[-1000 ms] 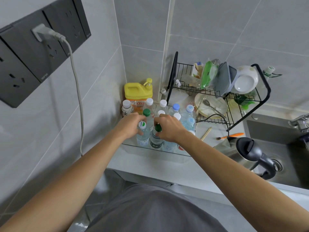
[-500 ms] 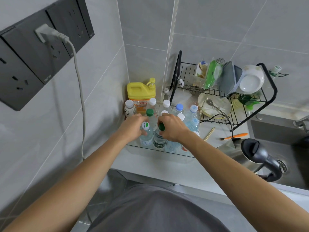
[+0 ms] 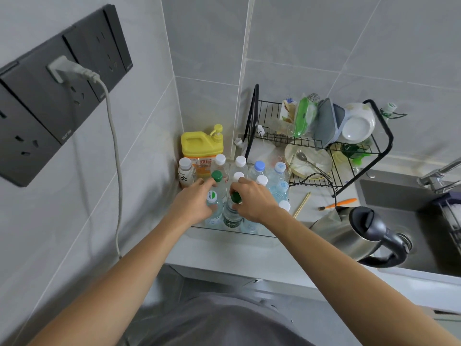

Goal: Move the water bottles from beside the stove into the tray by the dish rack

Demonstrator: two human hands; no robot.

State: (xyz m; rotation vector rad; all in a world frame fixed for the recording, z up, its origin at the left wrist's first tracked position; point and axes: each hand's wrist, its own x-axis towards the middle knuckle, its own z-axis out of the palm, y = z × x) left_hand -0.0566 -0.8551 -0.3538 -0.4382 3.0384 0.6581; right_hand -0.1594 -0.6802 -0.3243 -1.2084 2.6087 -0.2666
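A clear tray (image 3: 259, 235) sits on the counter left of the black dish rack (image 3: 324, 146). Several water bottles stand in it, with white, blue and green caps. My left hand (image 3: 192, 203) is wrapped around a bottle with a white and green cap (image 3: 212, 196) at the tray's front left. My right hand (image 3: 252, 201) grips the neck of a green-capped bottle (image 3: 235, 197) right beside it. Both bottles stand upright in the tray, close together. The stove is out of view.
A yellow detergent jug (image 3: 199, 143) and a small white-capped bottle (image 3: 185, 172) stand in the corner behind the tray. A steel kettle (image 3: 349, 233) sits to the right, by the sink (image 3: 399, 208). Chopsticks (image 3: 301, 204) and an orange brush (image 3: 339, 203) lie between. A cord (image 3: 114, 171) hangs on the left wall.
Both hands stay on the same two front bottles and have barely shifted. The view has drifted slightly.
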